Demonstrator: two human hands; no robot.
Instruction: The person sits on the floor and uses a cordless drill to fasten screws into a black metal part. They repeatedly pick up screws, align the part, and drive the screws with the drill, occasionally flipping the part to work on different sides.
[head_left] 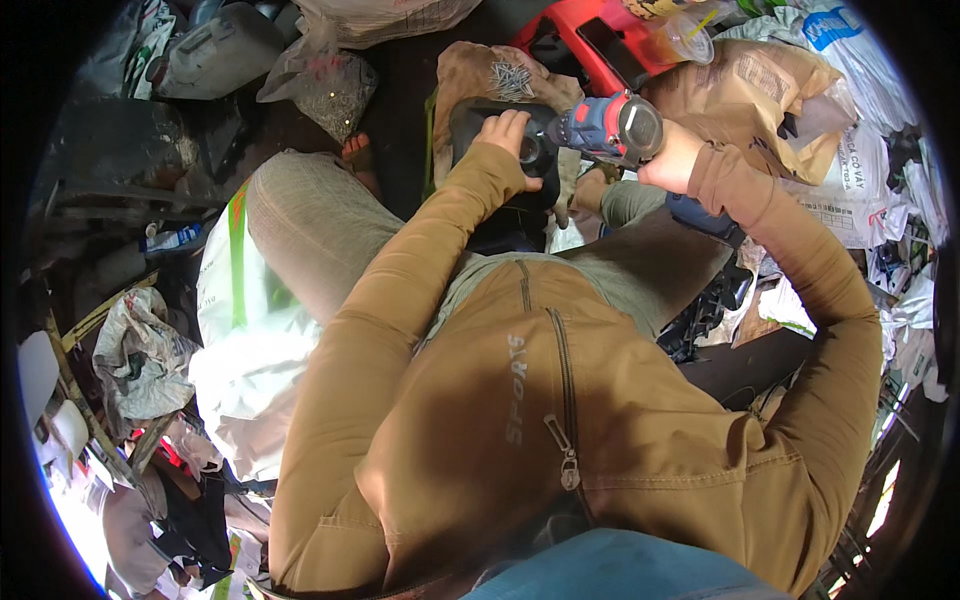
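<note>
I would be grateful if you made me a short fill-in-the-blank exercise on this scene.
1. The right hand holds a red-and-blue power ____.
2. The left hand touches a part whose colour is ____.
3. The large white bag lies on the picture's ____ side.
4. The brown jacket has a metal ____ running down its front.

Missing words: drill; black; left; zipper.
</note>
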